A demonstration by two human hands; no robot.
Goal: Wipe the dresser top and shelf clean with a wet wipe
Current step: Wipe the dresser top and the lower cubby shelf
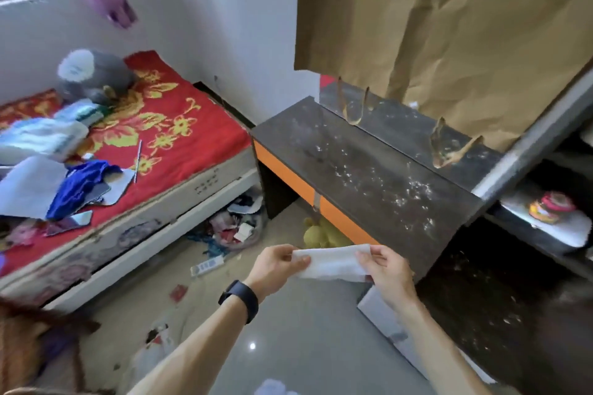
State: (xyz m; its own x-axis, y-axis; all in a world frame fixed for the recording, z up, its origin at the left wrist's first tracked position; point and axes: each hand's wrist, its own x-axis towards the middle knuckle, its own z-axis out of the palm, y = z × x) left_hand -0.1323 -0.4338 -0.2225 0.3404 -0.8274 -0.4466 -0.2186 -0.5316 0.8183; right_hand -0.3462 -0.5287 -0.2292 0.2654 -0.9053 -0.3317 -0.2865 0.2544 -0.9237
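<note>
A white wet wipe (333, 261) is stretched flat between my two hands, just in front of the dresser's near edge. My left hand (277, 268) pinches its left end and my right hand (386, 272) pinches its right end. The dark dresser top (362, 170) runs from centre to the right and is speckled with white dust and crumbs. A lower dark shelf surface (487, 292) to the right of my hands is dusty too. Orange drawer fronts (337, 218) sit under the top.
Brown paper (449, 35) covers the mirror behind the dresser, with its handles hanging down onto the top. A cluttered bed with a red flowered cover (154, 125) stands to the left. Scraps, a power strip (207, 265) and a yellow soft toy (317, 234) lie on the floor.
</note>
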